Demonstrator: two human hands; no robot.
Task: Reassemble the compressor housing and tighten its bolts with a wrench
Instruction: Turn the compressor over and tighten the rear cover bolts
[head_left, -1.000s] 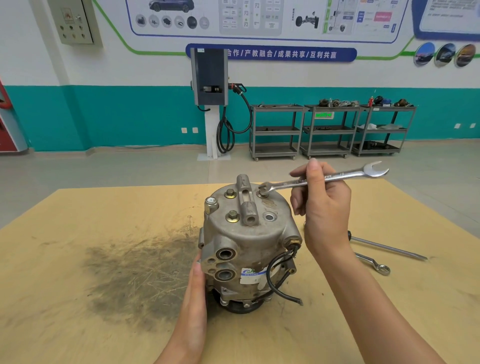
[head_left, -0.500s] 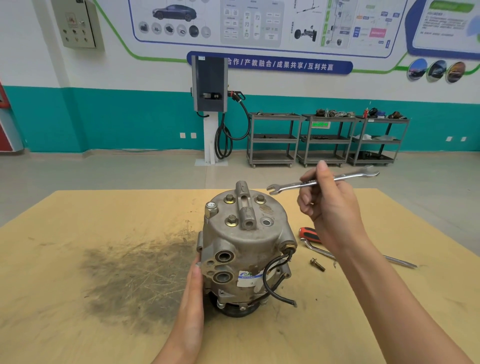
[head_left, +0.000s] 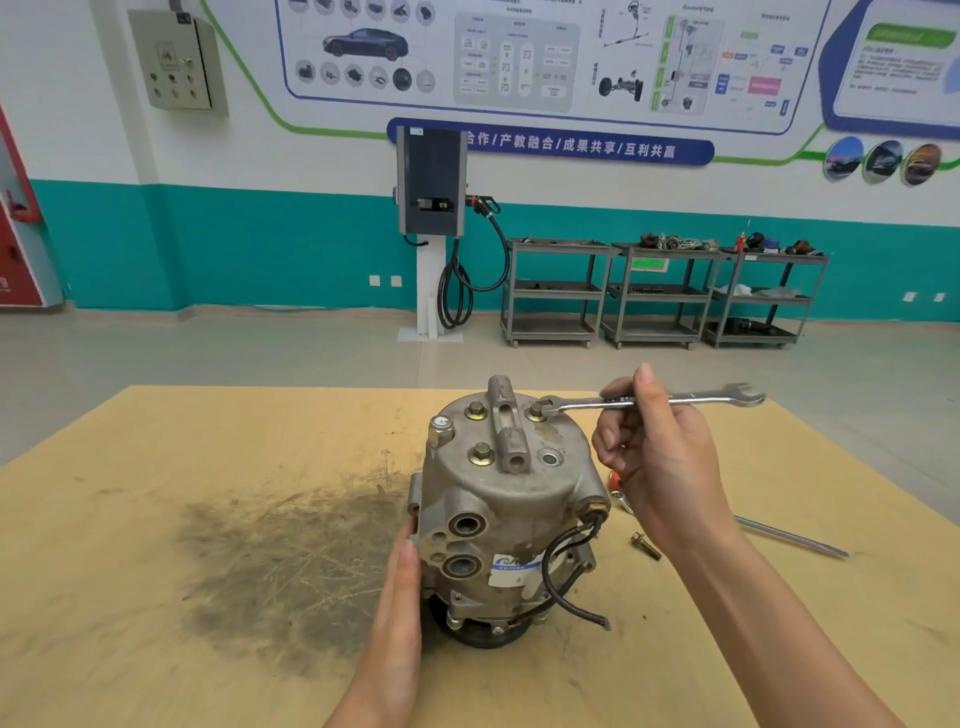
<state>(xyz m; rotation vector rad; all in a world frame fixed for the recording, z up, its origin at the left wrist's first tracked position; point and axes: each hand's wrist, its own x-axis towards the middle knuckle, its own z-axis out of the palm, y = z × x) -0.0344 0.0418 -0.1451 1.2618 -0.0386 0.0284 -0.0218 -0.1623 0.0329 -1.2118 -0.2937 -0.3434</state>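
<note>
Head view: a tan board table (head_left: 156, 467) fills the lower frame, with a dark, scratched grease smear (head_left: 291, 566) left of centre. The compressor housing (head_left: 506, 509) stands upright at centre on the board. The left hand (head_left: 397, 613), at lower centre, rests flat with straight fingers against the housing's left side. The right hand (head_left: 660, 457), right of centre, pinches the shaft of a wrench (head_left: 654, 401), whose left end sits on the upper-right bolt (head_left: 535, 413) of the housing top. A loose bolt (head_left: 645, 546) and a screwdriver (head_left: 789, 535) lie on the board to the right, the screwdriver partly hidden by the wrist. Beyond, a grey floor runs to a white-and-teal wall with a charging post (head_left: 431, 208) at upper centre, three grey shelf carts (head_left: 660, 293) at upper right, and wall posters (head_left: 545, 57) along the top.
</note>
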